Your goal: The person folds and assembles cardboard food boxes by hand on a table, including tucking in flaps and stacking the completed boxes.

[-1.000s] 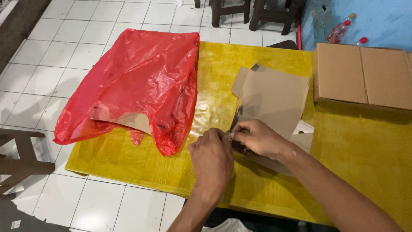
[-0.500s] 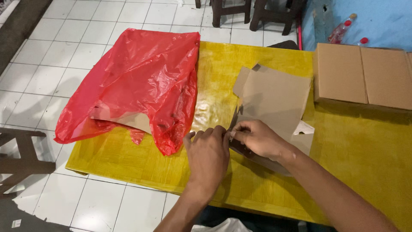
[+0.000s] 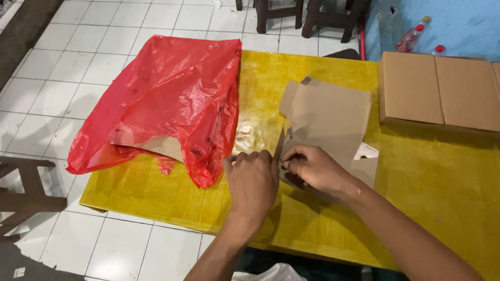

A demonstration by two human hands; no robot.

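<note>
A flat, unfolded brown cardboard box blank point(image 3: 329, 118) lies on the yellow table point(image 3: 156, 192). Both hands work at its near left edge. My left hand point(image 3: 253, 179) has its fingers curled against that edge, pinching a flap. Beside it, my right hand point(image 3: 312, 167) presses down on the cardboard and grips the same flap with its fingertips. The part of the blank under the hands is hidden.
A large red plastic bag point(image 3: 172, 101) with cardboard inside lies at the table's left and overhangs the edge. Folded brown boxes point(image 3: 440, 91) are stacked at the far right. Dark stools point(image 3: 307, 13) stand beyond the table, another stool point(image 3: 21, 192) at left, bottles point(image 3: 411, 36) near the blue wall.
My left hand has shifted slightly right, closer to the cardboard edge and the right hand. The cardboard and the bag stay where they were.
</note>
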